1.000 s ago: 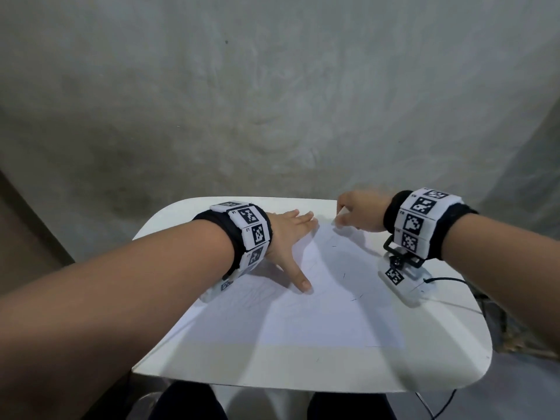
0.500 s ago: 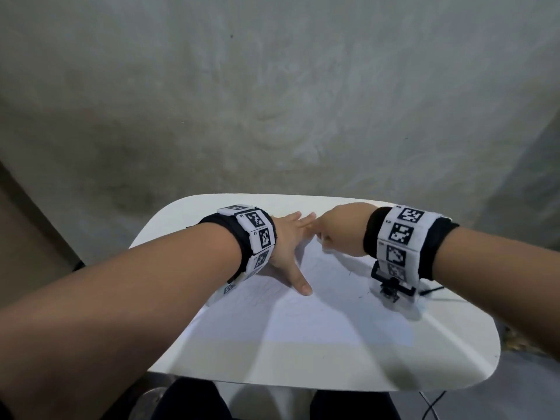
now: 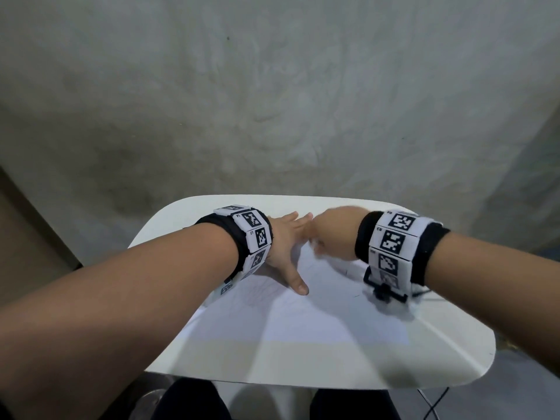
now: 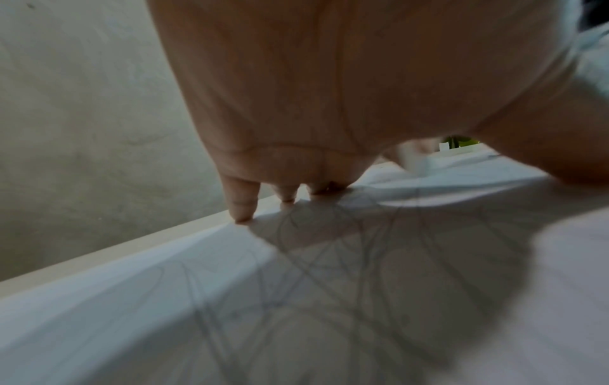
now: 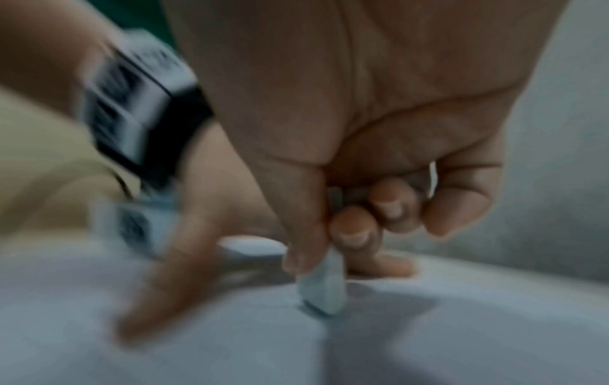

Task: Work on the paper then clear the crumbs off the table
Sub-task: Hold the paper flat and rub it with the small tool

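Right wrist view showed the right hand (image 5: pixel 379 146) pinching an eraser (image 5: pixel 324 286) on the paper (image 3: pixel 303 325); left hand (image 3: pixel 285 250), fingers flat, pinned it. Judged risk: hard rubbing beside those fingers could crease it.

Left hand (image 3: pixel 283 247) is lying flat, pressing the paper (image 3: pixel 303 322) on the white worktop (image 3: pixel 424 365); right hand (image 3: pixel 336 234), fingers curled, is touching the sheet beside it.

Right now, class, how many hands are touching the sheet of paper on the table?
2. The left hand presses flat on the paper, fingers spread. The right hand, beside it, pinches a white eraser whose tip meets the paper.
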### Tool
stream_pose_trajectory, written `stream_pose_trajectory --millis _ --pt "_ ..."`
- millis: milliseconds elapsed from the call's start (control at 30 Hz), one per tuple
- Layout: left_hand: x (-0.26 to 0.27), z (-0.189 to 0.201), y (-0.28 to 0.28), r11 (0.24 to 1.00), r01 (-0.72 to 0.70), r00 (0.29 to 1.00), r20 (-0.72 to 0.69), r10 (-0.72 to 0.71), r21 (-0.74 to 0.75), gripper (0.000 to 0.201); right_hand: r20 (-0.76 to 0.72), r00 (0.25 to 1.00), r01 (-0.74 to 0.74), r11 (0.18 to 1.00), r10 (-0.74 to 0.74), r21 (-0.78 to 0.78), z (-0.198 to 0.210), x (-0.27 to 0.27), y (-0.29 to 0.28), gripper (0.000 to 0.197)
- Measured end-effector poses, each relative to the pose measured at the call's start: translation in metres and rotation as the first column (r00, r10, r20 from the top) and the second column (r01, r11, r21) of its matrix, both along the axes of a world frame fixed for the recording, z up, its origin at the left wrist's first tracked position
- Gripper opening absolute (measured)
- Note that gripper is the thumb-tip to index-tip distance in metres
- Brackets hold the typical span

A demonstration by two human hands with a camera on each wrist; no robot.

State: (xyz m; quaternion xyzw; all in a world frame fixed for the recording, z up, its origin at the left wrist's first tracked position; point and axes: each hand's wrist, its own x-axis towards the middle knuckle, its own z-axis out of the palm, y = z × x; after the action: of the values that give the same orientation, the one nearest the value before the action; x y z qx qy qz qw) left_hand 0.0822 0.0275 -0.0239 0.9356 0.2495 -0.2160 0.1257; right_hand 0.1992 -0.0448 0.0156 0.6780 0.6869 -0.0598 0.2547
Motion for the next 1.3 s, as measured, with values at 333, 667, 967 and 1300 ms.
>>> stream_pose_trajectory --millis 333,667,967,1300 --pt "-0.002 0.011 -0.01 0.999 -0.036 0.999 0.009 0.036 -0.013 0.132 -0.066 0.998 0.003 1.0 -0.002 0.017 0.003 -0.004 -0.001 0.03" --pt "0.003 -0.004 0.004 0.999 0.036 0.999 -0.034 -0.035 0.034 0.141 -0.079 0.991 0.112 0.991 -0.106 0.076 0.011 0.005 -0.006 0.026" --pt "0.003 -0.003 0.003 0.998 0.044 0.998 -0.035 -0.042 0.05 0.141 -0.021 0.996 0.089 0.993 -0.087 0.075 0.019 0.002 -0.02 0.024" --pt "0.002 -0.006 0.003 0.997 0.042 0.998 -0.049 -0.039 0.064 0.138 0.038 0.993 0.112 0.991 -0.115 0.069 0.011 0.001 -0.021 0.029"
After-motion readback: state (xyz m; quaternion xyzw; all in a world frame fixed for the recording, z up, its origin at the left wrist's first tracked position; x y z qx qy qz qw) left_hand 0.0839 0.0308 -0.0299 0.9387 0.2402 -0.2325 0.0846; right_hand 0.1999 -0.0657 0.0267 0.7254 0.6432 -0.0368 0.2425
